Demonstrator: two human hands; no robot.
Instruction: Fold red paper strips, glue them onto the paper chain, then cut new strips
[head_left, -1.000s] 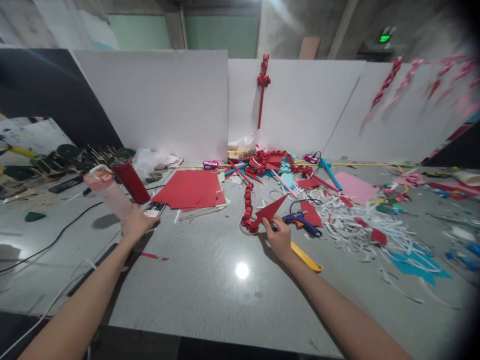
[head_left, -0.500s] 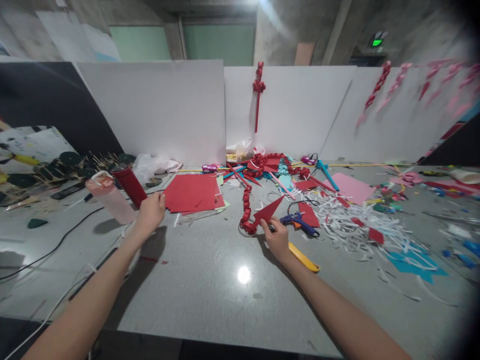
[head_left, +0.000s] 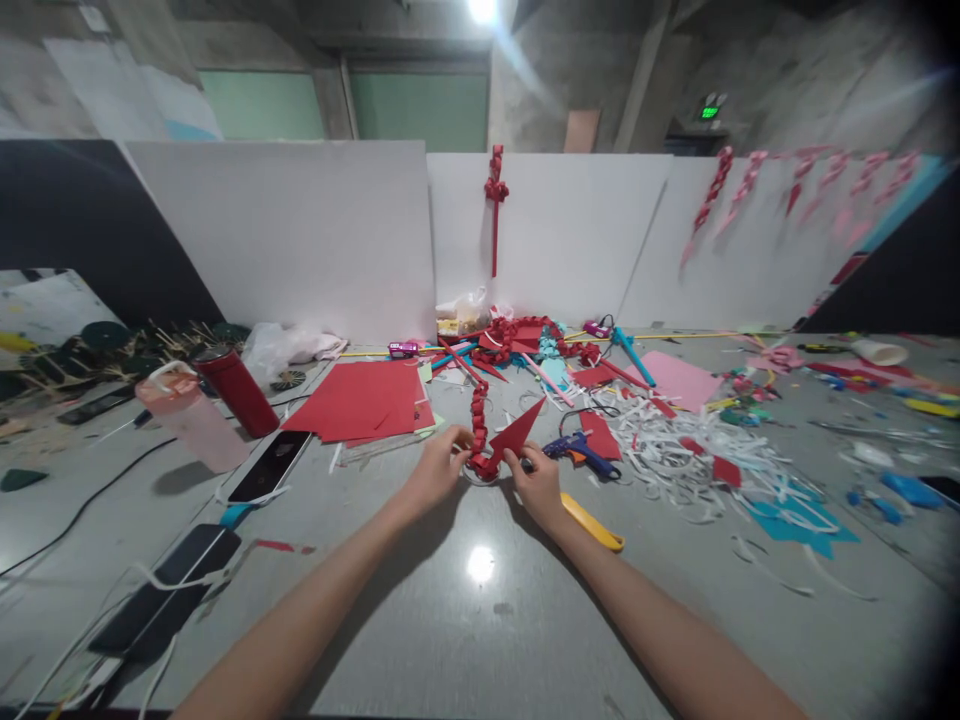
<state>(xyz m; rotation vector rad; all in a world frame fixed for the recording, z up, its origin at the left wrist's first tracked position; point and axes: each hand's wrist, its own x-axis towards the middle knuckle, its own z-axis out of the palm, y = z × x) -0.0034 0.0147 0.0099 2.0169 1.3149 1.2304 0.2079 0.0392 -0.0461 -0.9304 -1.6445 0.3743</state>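
Note:
A red paper chain (head_left: pixel 478 415) of linked loops runs toward me down the table, its near end curled beside a white ring that is partly hidden. At that end, my left hand (head_left: pixel 439 468) has its fingers curled in a pinch against the chain's left side. My right hand (head_left: pixel 538 485) pinches the lower edge of a pointed red paper triangle (head_left: pixel 517 432), whose tip points up and right. The triangle's base meets the chain's end; whether they are joined I cannot tell. Just right of my right hand lie a blue glue gun (head_left: pixel 581 452) and a yellow-handled cutter (head_left: pixel 594 522).
Red paper sheets (head_left: pixel 360 400) lie left of the chain. A pink bottle (head_left: pixel 191 420), a red flask (head_left: pixel 238 390), a phone (head_left: pixel 271 468) and a black power bank (head_left: pixel 169 590) with cables stand or lie further left. White paper strips (head_left: pixel 675 450) are heaped at right.
My left hand has come from beside the bottles at left to the chain's near end. My right hand still holds the red triangle. The view has shifted slightly, uncovering the phone.

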